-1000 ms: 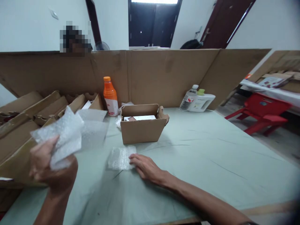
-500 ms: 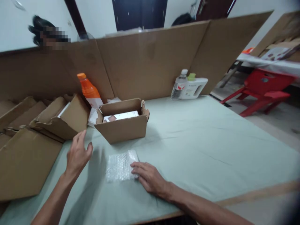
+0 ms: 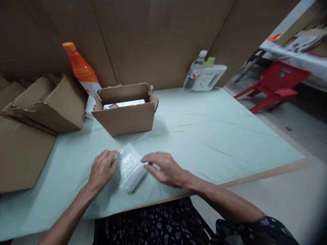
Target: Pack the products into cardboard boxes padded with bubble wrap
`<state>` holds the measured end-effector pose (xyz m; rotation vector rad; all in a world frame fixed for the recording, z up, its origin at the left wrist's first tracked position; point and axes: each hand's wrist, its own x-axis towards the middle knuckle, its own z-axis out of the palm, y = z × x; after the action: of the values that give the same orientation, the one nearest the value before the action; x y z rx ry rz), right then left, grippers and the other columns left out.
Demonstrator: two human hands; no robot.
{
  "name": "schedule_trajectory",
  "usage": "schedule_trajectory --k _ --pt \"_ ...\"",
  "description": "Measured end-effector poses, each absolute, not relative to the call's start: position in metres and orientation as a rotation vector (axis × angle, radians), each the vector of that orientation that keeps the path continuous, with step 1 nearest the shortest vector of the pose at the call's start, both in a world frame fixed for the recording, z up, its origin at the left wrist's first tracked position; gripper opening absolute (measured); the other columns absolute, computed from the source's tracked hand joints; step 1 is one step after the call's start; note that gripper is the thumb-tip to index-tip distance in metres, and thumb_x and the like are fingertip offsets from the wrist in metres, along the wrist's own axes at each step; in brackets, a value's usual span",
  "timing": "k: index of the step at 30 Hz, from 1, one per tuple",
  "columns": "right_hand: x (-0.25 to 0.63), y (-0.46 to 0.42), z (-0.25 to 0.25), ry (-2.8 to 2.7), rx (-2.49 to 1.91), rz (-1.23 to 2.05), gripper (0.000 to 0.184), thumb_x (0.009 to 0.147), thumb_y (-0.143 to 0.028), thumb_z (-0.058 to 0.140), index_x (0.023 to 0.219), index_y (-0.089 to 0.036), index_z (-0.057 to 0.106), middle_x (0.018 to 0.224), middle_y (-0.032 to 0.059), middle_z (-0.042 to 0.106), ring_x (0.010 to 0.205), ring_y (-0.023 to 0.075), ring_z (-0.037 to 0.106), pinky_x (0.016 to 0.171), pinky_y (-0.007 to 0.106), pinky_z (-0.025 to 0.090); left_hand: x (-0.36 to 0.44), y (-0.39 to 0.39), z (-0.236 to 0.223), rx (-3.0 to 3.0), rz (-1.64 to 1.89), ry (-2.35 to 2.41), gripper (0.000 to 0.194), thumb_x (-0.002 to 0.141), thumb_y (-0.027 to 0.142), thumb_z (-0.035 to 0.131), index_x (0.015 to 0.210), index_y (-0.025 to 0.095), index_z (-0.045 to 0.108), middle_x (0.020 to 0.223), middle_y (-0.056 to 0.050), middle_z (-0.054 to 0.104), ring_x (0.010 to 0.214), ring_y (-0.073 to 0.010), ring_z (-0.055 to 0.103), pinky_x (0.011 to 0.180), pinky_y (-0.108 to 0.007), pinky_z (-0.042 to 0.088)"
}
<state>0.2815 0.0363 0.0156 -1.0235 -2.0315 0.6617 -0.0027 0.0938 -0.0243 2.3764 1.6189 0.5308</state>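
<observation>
A clear bubble wrap pouch [image 3: 129,166] is tilted up off the green tablecloth near the table's front edge, between my two hands. My left hand [image 3: 104,167] has its fingertips curled at the pouch's left edge. With thumb and fingers, my right hand [image 3: 163,167] pinches the right edge. Whether anything lies inside the pouch I cannot tell. Just beyond it stands an open cardboard box [image 3: 127,119] with a white carton [image 3: 125,104] inside.
More cardboard boxes [image 3: 61,105] crowd the left side. An orange bottle [image 3: 81,69] leans behind them. A water bottle [image 3: 194,73] and a white jug [image 3: 209,76] stand at the back by a cardboard partition [image 3: 158,41]. A red chair [image 3: 278,80] is off to the right.
My left hand has come from near the boxes to the pouch. The pouch has been turned and lifted from lying flat. The view has tipped downward.
</observation>
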Motion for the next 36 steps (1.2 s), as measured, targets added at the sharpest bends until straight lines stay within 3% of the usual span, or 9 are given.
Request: schedule_trajectory --k 3,6,9,14,21,26,29,32,36 --pt "0.313 0.074 0.016 -1.844 -1.369 0.560 0.028 0.094 -0.023 0.061 0.120 -0.017 0.069 0.115 0.0103 0.076 0.086 0.0175 0.072 0.083 0.033 0.058 0.002 0.116 -0.014 2.137 0.783 1.733 0.052 0.084 0.042 0.055 0.130 0.019 0.061 0.111 -0.011 0.066 0.085 -0.0231 0.065 0.075 -0.038 0.054" --pt "0.330 0.118 0.008 -1.761 -1.635 0.580 0.056 0.086 -0.030 0.070 0.138 -0.014 0.057 0.128 0.0152 0.069 0.092 0.0217 0.073 0.088 0.037 0.057 0.010 0.142 -0.011 1.792 1.009 1.776 0.072 0.077 0.050 0.065 0.140 0.018 0.051 0.130 -0.015 0.061 0.083 -0.0200 0.065 0.071 -0.035 0.054" --pt "0.327 0.158 0.000 -1.784 -1.683 0.711 0.070 0.082 -0.038 0.073 0.143 -0.013 0.051 0.121 0.0148 0.072 0.089 0.0246 0.072 0.086 0.039 0.056 0.023 0.170 -0.016 1.657 1.068 1.698 0.063 0.076 0.049 0.066 0.129 0.017 0.056 0.121 -0.013 0.066 0.074 -0.0171 0.064 0.066 -0.031 0.052" --pt "0.313 0.210 -0.003 -1.767 -1.713 0.635 0.053 0.085 -0.035 0.062 0.133 -0.014 0.058 0.117 0.0112 0.074 0.093 0.0282 0.070 0.089 0.044 0.055 0.043 0.216 -0.021 1.612 1.127 1.707 0.038 0.080 0.039 0.054 0.111 0.018 0.058 0.102 -0.006 0.068 0.068 -0.0147 0.065 0.063 -0.028 0.050" --pt "0.316 0.199 -0.010 -1.725 -1.791 0.556 0.055 0.091 -0.024 0.056 0.144 -0.009 0.049 0.135 0.0155 0.067 0.098 0.0249 0.070 0.100 0.045 0.052 0.024 0.196 -0.018 1.669 1.001 1.791 0.064 0.077 0.038 0.061 0.136 0.016 0.054 0.122 -0.012 0.066 0.076 -0.0164 0.064 0.076 -0.033 0.054" --pt "0.299 0.125 -0.013 -2.161 -1.379 0.694 0.039 0.096 -0.034 0.062 0.130 -0.015 0.064 0.126 0.0104 0.072 0.104 0.0215 0.069 0.099 0.041 0.051 -0.002 0.114 -0.029 2.178 0.620 1.791 0.042 0.081 0.048 0.059 0.110 0.019 0.071 0.103 -0.009 0.067 0.086 -0.0247 0.063 0.087 -0.041 0.053" --pt "0.273 0.093 -0.006 -2.508 -1.076 0.733 0.044 0.099 -0.049 0.060 0.122 -0.014 0.070 0.139 0.0160 0.065 0.126 0.0291 0.059 0.106 0.049 0.045 0.002 0.094 -0.034 2.351 0.538 1.720 0.025 0.084 0.041 0.056 0.091 0.021 0.069 0.095 -0.010 0.066 0.095 -0.0290 0.062 0.090 -0.043 0.051" --pt "0.259 0.066 0.002 -2.679 -0.927 0.664 0.049 0.097 -0.058 0.059 0.115 -0.014 0.074 0.148 0.0191 0.057 0.134 0.0329 0.052 0.108 0.052 0.041 0.013 0.094 -0.034 2.379 0.536 1.675 0.014 0.085 0.031 0.052 0.079 0.024 0.062 0.089 -0.008 0.066 0.089 -0.0262 0.061 0.085 -0.040 0.051" --pt "0.264 0.028 -0.002 -2.739 -0.751 0.616 0.029 0.094 -0.042 0.068 0.104 -0.016 0.075 0.147 0.0150 0.059 0.139 0.0309 0.049 0.111 0.049 0.037 0.026 0.101 -0.031 2.355 0.599 1.672 0.009 0.083 0.026 0.051 0.079 0.023 0.059 0.088 -0.007 0.066 0.087 -0.0242 0.062 0.083 -0.038 0.050"
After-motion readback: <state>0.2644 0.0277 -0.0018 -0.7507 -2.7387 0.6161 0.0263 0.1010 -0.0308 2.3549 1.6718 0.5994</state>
